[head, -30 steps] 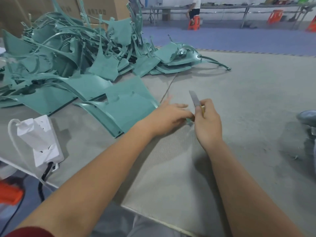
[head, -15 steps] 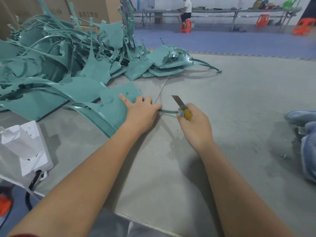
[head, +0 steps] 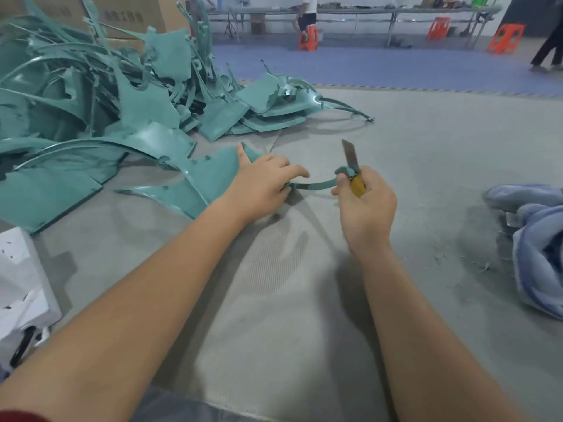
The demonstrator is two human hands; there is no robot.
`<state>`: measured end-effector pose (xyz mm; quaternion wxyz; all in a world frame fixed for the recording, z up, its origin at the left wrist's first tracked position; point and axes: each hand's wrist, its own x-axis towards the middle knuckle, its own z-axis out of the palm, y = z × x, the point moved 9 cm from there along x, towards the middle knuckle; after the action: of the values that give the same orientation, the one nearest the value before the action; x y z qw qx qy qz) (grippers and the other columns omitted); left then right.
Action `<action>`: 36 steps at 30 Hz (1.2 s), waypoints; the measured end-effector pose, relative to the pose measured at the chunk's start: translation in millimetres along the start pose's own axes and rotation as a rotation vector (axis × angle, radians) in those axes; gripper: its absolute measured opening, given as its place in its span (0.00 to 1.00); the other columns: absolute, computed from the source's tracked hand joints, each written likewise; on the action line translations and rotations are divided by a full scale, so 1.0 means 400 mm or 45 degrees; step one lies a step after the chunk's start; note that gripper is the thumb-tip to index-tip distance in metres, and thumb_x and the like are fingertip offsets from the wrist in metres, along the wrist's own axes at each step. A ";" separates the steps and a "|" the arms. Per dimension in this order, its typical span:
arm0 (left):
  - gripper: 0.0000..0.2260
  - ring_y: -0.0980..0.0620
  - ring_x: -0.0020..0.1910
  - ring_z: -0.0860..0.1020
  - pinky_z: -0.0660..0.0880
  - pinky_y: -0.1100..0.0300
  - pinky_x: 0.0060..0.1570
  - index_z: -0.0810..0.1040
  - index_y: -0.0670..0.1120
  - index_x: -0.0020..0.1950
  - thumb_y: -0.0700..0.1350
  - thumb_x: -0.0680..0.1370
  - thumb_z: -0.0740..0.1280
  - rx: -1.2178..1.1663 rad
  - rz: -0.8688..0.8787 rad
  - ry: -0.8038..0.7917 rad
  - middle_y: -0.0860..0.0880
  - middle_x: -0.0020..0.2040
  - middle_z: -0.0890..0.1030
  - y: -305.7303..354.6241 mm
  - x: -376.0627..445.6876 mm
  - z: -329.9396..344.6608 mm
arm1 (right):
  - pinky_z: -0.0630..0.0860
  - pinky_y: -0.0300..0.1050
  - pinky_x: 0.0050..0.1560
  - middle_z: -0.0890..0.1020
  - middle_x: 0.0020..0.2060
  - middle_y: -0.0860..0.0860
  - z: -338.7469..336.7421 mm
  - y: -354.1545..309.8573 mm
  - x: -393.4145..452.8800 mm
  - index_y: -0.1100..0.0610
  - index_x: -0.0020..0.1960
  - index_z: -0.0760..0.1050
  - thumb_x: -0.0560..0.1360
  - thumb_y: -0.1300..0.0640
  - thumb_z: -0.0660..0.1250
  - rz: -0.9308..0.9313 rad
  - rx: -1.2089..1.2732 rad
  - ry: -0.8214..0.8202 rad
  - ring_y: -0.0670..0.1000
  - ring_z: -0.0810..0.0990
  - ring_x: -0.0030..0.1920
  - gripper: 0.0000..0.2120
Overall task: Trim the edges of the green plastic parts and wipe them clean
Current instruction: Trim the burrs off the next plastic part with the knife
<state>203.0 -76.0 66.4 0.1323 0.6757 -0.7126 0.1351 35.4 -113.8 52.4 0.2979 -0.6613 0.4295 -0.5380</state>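
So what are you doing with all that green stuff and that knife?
A person is trimming a green plastic part on the grey table. The left hand holds the part down, and the right hand grips a yellow utility knife with its blade out at the end of the part's thin curved strip. A big pile of green parts waits behind. A blue cloth lies at the right.

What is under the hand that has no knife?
The left hand presses on a green plastic part lying on the gray mat. The part's middle is hidden beneath the hand.
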 end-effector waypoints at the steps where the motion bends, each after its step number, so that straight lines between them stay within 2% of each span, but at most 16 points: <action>1: 0.17 0.50 0.62 0.72 0.45 0.22 0.64 0.75 0.55 0.64 0.41 0.77 0.64 -0.007 0.050 -0.038 0.53 0.54 0.77 0.012 0.006 0.006 | 0.67 0.33 0.34 0.82 0.35 0.48 -0.021 0.005 0.004 0.46 0.42 0.74 0.78 0.53 0.64 0.007 -0.024 0.070 0.45 0.75 0.36 0.06; 5: 0.15 0.51 0.62 0.72 0.47 0.22 0.65 0.76 0.55 0.63 0.41 0.78 0.64 -0.012 0.182 -0.228 0.54 0.55 0.78 0.025 0.030 0.029 | 0.65 0.25 0.35 0.80 0.34 0.46 -0.093 0.024 0.009 0.50 0.46 0.76 0.78 0.56 0.64 0.064 -0.028 0.348 0.42 0.74 0.36 0.04; 7: 0.13 0.48 0.67 0.72 0.43 0.21 0.64 0.77 0.55 0.61 0.42 0.79 0.63 0.235 0.126 -0.091 0.54 0.59 0.79 -0.011 0.056 0.007 | 0.65 0.25 0.34 0.75 0.30 0.44 -0.119 0.029 0.003 0.50 0.46 0.76 0.78 0.57 0.64 0.086 0.001 0.478 0.37 0.72 0.33 0.04; 9: 0.14 0.43 0.75 0.62 0.37 0.21 0.62 0.79 0.56 0.59 0.40 0.78 0.65 0.531 -0.084 0.072 0.53 0.68 0.76 -0.053 0.081 -0.029 | 0.65 0.25 0.33 0.72 0.29 0.42 -0.129 0.030 -0.003 0.49 0.45 0.72 0.78 0.60 0.63 0.086 0.037 0.552 0.34 0.71 0.33 0.07; 11: 0.15 0.38 0.77 0.53 0.35 0.26 0.64 0.80 0.55 0.58 0.39 0.77 0.64 0.540 -0.202 0.150 0.48 0.75 0.68 -0.047 0.099 -0.040 | 0.65 0.26 0.33 0.70 0.28 0.42 -0.121 0.026 -0.004 0.49 0.42 0.69 0.77 0.61 0.63 0.089 0.090 0.546 0.35 0.71 0.32 0.09; 12: 0.15 0.39 0.77 0.55 0.40 0.30 0.69 0.80 0.53 0.58 0.38 0.77 0.62 0.433 -0.202 0.187 0.46 0.75 0.67 -0.024 0.104 -0.038 | 0.66 0.27 0.32 0.70 0.28 0.42 -0.111 0.026 -0.003 0.48 0.41 0.68 0.76 0.61 0.63 0.096 0.111 0.515 0.36 0.71 0.31 0.10; 13: 0.16 0.40 0.74 0.61 0.53 0.38 0.72 0.80 0.51 0.58 0.37 0.77 0.61 0.255 -0.202 0.230 0.44 0.72 0.71 0.003 0.106 -0.037 | 0.66 0.28 0.32 0.71 0.28 0.42 -0.099 0.026 -0.002 0.48 0.40 0.68 0.75 0.62 0.62 0.106 0.123 0.462 0.37 0.70 0.31 0.11; 14: 0.16 0.42 0.68 0.68 0.65 0.47 0.64 0.80 0.50 0.57 0.36 0.77 0.59 0.015 -0.236 0.271 0.44 0.66 0.76 0.025 0.103 -0.034 | 0.65 0.29 0.31 0.72 0.27 0.41 -0.083 0.025 0.000 0.48 0.40 0.69 0.73 0.64 0.62 0.112 0.159 0.383 0.38 0.70 0.30 0.11; 15: 0.15 0.44 0.59 0.74 0.71 0.52 0.53 0.80 0.49 0.55 0.36 0.76 0.57 -0.272 -0.326 0.272 0.45 0.58 0.79 0.036 0.098 -0.021 | 0.64 0.30 0.30 0.72 0.27 0.40 -0.064 0.023 0.000 0.49 0.39 0.70 0.71 0.65 0.60 0.109 0.253 0.284 0.40 0.69 0.30 0.12; 18: 0.14 0.47 0.33 0.77 0.74 0.58 0.32 0.78 0.50 0.45 0.38 0.77 0.54 -1.290 -0.713 -0.003 0.43 0.41 0.80 0.076 0.076 0.103 | 0.61 0.35 0.27 0.70 0.26 0.49 -0.026 0.019 -0.002 0.58 0.37 0.74 0.65 0.65 0.56 0.169 0.778 0.099 0.47 0.64 0.27 0.09; 21: 0.14 0.50 0.23 0.69 0.64 0.63 0.25 0.79 0.49 0.42 0.38 0.77 0.54 -1.684 -0.866 -0.132 0.44 0.31 0.74 0.132 0.044 0.180 | 0.61 0.38 0.25 0.68 0.24 0.54 -0.057 0.043 0.005 0.62 0.39 0.75 0.68 0.58 0.54 0.304 0.982 0.247 0.48 0.64 0.24 0.12; 25: 0.11 0.48 0.29 0.75 0.73 0.56 0.34 0.82 0.50 0.40 0.49 0.71 0.60 -1.424 -0.872 -0.133 0.50 0.30 0.79 0.135 0.038 0.174 | 0.61 0.42 0.29 0.69 0.27 0.54 -0.106 0.085 0.019 0.61 0.41 0.74 0.77 0.58 0.54 0.448 0.875 0.310 0.49 0.64 0.26 0.13; 28: 0.22 0.46 0.41 0.81 0.75 0.52 0.44 0.78 0.48 0.44 0.65 0.68 0.60 -1.245 -0.880 -0.193 0.50 0.38 0.82 0.161 0.047 0.165 | 0.63 0.40 0.27 0.70 0.26 0.51 -0.120 0.112 0.037 0.58 0.40 0.75 0.77 0.59 0.56 0.535 0.683 0.170 0.49 0.64 0.25 0.11; 30: 0.27 0.46 0.47 0.80 0.72 0.53 0.41 0.73 0.50 0.52 0.71 0.67 0.62 -1.071 -0.900 -0.189 0.51 0.44 0.80 0.180 0.044 0.167 | 0.63 0.38 0.26 0.70 0.25 0.50 -0.136 0.133 0.041 0.57 0.38 0.75 0.75 0.60 0.59 0.543 0.528 0.082 0.48 0.64 0.24 0.09; 33: 0.37 0.44 0.54 0.78 0.74 0.52 0.49 0.58 0.58 0.71 0.69 0.68 0.66 -0.855 -0.824 -0.092 0.50 0.57 0.78 0.205 0.033 0.170 | 0.62 0.42 0.30 0.70 0.28 0.52 -0.162 0.177 0.032 0.56 0.38 0.74 0.75 0.61 0.61 0.546 0.428 0.047 0.49 0.65 0.27 0.08; 36: 0.40 0.44 0.55 0.75 0.73 0.53 0.52 0.49 0.65 0.76 0.57 0.71 0.70 -0.846 -0.653 0.081 0.48 0.60 0.73 0.227 0.033 0.158 | 0.62 0.46 0.33 0.71 0.29 0.52 -0.168 0.190 0.027 0.56 0.38 0.72 0.74 0.60 0.62 0.521 0.394 0.056 0.50 0.65 0.29 0.07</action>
<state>111.2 -107.3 11.3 0.3942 0.7473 -0.5216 -0.1186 -47.9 -153.3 8.8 0.4889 -0.4952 0.4733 -0.5401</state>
